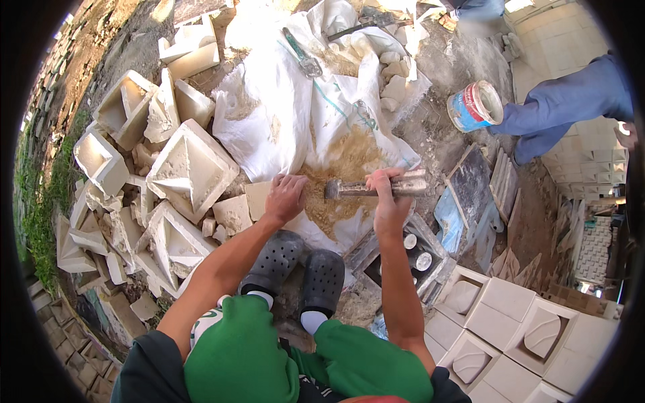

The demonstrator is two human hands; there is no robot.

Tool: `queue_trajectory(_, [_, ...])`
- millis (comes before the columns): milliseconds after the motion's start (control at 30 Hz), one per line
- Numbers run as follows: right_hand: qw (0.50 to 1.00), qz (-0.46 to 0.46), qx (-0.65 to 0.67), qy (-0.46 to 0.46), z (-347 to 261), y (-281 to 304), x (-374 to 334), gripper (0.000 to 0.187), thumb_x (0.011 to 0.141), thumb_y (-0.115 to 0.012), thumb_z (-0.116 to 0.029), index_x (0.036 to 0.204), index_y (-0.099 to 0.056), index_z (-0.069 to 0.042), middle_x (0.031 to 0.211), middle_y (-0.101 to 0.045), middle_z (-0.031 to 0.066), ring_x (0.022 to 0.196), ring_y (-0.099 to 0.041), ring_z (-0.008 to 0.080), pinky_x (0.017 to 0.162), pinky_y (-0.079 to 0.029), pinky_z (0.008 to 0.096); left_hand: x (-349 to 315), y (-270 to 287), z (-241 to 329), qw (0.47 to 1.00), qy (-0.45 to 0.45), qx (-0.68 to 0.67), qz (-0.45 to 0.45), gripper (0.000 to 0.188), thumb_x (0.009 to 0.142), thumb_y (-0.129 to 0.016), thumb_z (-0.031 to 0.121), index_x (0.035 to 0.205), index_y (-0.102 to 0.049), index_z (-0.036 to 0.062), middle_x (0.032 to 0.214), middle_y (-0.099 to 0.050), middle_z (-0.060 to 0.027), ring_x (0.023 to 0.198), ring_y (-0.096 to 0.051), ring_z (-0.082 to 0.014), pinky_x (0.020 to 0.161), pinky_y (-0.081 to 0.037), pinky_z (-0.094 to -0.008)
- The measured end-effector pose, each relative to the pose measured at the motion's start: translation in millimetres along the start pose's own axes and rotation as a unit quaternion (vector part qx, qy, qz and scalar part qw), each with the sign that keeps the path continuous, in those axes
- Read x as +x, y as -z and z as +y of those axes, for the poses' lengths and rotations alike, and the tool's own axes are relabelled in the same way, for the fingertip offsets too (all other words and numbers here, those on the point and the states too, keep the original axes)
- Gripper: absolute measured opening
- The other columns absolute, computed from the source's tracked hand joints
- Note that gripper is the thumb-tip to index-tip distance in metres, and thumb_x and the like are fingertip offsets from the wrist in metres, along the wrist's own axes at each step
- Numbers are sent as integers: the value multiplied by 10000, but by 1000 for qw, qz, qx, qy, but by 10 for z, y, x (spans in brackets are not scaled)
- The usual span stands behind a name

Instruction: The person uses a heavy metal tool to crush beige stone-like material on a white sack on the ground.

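Note:
My right hand [388, 201] is closed round a short, dusty hammer-like tool [356, 189], its blunt grey end pointing left over the brown grit. My left hand [287, 197] has its fingers curled down beside a cream block piece [258, 199]; what they hold, if anything, is hidden. Between and beyond both hands spreads a white woven sack [269, 127], covered in part by brown grit [349, 151]. My grey clogs stand just on the near side of it.
Broken cream molded blocks [191, 171] pile up on the left. Finished-looking blocks [494, 305] stand at lower right, near a dark mold box [430, 269] with pale cylinders. A bucket [475, 106] and another person's blue-trousered leg [557, 101] are at right. A green-handled trowel [302, 54] lies far off.

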State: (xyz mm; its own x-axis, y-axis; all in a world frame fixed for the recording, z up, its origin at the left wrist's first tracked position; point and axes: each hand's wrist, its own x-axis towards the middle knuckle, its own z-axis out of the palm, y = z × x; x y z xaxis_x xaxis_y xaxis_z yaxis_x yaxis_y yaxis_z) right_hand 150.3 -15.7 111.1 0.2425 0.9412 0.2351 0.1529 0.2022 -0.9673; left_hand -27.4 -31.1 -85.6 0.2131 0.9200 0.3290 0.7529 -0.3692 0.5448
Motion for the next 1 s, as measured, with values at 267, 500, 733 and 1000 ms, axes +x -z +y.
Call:
queue_trajectory(267, [974, -25, 225, 4, -682, 249, 117, 341, 900, -417, -108, 578, -310, -136, 482, -278, -27, 433, -211, 92, 452, -223, 280, -17, -45, -28, 1000, -11, 1, 6, 258, 766, -577, 80, 1023, -599, 76, 1038, -648, -42, 998, -587, -201, 948, -376, -384])
queue_trajectory(500, [974, -62, 206, 71, -935, 240, 79, 302, 906, -474, -163, 633, -352, -118, 544, -351, -13, 515, -329, 113, 555, -324, 292, -34, -25, -69, 1000, -5, 1, 15, 257, 766, -580, 83, 1022, -604, 78, 1040, -652, -46, 1002, -590, -198, 947, -380, -385])
queue_trajectory(733, [976, 21, 202, -77, 144, 82, -193, 310, 890, -490, -87, 620, -339, -100, 544, -310, -31, 507, -278, 101, 527, -280, 291, 9, -39, -3, 1000, -5, -2, 12, 269, 769, -579, 87, 1037, -600, 81, 1046, -651, -43, 1012, -587, -197, 954, -378, -385])
queue_trajectory(1000, [955, -116, 257, 91, -959, 321, -28, 327, 904, -444, -118, 598, -328, -124, 487, -308, -22, 416, -243, 100, 437, -240, 276, -56, -8, -99, 1000, 7, -2, 14, 261, 777, -569, 62, 1036, -593, 88, 1046, -646, -38, 1011, -584, -200, 965, -371, -389])
